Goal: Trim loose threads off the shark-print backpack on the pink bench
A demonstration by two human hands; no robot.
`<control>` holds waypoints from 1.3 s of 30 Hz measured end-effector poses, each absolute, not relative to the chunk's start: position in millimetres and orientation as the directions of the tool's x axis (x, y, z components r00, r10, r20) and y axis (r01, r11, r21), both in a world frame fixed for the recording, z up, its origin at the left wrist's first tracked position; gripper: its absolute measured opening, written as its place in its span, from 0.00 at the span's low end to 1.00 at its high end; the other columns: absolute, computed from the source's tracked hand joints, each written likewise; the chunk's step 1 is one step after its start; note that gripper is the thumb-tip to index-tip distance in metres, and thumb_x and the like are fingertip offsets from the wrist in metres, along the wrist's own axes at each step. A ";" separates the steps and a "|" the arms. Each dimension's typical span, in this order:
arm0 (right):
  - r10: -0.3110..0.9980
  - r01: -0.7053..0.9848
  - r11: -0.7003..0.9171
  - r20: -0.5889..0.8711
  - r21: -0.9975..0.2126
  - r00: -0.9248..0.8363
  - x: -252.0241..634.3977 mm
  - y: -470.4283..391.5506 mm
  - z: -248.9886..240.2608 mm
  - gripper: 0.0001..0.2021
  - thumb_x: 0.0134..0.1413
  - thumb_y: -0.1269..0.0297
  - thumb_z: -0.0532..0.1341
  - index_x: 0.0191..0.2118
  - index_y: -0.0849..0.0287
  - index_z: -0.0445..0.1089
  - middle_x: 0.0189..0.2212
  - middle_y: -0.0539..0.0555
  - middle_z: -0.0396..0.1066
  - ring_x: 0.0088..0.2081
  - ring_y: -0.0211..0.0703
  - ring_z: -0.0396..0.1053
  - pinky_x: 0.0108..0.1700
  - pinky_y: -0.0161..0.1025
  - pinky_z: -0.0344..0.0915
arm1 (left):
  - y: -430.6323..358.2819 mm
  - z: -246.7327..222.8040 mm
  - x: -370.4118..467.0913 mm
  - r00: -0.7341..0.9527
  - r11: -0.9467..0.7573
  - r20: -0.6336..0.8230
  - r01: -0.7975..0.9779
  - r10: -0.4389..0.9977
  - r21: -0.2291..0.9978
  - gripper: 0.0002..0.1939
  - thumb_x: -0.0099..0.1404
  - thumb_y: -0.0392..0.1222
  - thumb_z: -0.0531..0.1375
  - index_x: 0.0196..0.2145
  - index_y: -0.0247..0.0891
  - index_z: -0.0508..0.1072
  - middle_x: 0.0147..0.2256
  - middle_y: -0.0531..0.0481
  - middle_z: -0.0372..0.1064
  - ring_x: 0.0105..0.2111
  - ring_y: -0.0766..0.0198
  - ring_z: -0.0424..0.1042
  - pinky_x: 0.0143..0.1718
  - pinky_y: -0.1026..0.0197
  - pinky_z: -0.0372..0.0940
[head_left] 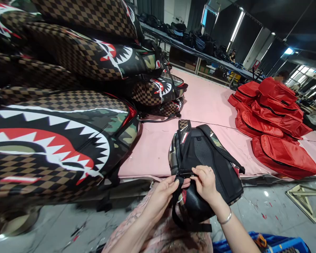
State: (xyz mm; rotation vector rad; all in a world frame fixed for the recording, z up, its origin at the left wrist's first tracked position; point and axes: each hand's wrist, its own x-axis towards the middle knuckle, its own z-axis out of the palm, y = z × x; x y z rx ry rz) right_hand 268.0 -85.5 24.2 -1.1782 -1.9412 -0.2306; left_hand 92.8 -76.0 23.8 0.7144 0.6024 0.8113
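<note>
A black backpack (213, 165) with camouflage and checkered parts lies back-panel up, partly on the pink table and partly over its front edge. My left hand (168, 186) pinches a black strap (177, 191) at the bag's lower left. Close beside it, my right hand (205, 181), with a bracelet on the wrist, has its fingers pressed together at the strap's buckle area. What exactly the right fingertips hold is too small to tell. The strap's loose end hangs below, in front of the bag.
Large checkered backpacks with shark-mouth prints (55, 140) are piled at the left. Red bags (284, 154) lie on the pink table (205, 95) at the right. Below right are a blue crate (284, 242) and a metal frame (305, 202). People are in the background.
</note>
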 end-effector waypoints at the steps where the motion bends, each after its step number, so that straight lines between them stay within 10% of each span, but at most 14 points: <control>1: 0.646 0.795 0.554 0.730 -0.248 -0.222 269.0 -85.2 23.9 0.11 0.54 0.70 0.57 0.45 0.59 0.63 0.38 0.51 0.65 0.38 0.36 0.60 0.38 0.37 0.53 | -76.3 23.4 93.1 0.556 0.489 -0.205 -0.428 0.805 0.760 0.29 0.60 0.43 0.59 0.52 0.20 0.55 0.49 0.28 0.58 0.48 0.51 0.62 0.53 0.52 0.56; 24: 0.638 0.809 0.537 0.742 -0.238 -0.205 266.5 -81.5 26.8 0.09 0.53 0.74 0.57 0.41 0.59 0.64 0.35 0.51 0.66 0.35 0.36 0.60 0.36 0.37 0.53 | -76.6 23.9 90.8 0.567 0.531 -0.241 -0.429 0.788 0.731 0.34 0.56 0.46 0.62 0.52 0.19 0.55 0.48 0.27 0.58 0.48 0.49 0.63 0.50 0.54 0.56; 32: 0.794 0.565 0.505 0.608 -0.652 -0.008 252.7 -76.9 35.3 0.21 0.41 0.71 0.64 0.45 0.61 0.62 0.37 0.53 0.62 0.38 0.34 0.60 0.39 0.32 0.60 | -73.1 22.4 95.1 0.547 0.499 -0.212 -0.451 0.810 0.740 0.29 0.56 0.44 0.62 0.49 0.22 0.57 0.48 0.32 0.60 0.48 0.54 0.63 0.50 0.59 0.58; 39: 0.763 0.535 0.398 0.593 -0.745 0.258 236.0 -58.7 45.5 0.03 0.42 0.75 0.53 0.23 0.65 0.62 0.22 0.50 0.60 0.27 0.32 0.58 0.29 0.30 0.52 | -87.5 9.8 89.7 0.449 0.452 -0.321 -0.223 0.834 0.863 0.37 0.48 0.50 0.66 0.50 0.33 0.56 0.48 0.43 0.62 0.48 0.61 0.63 0.45 0.70 0.62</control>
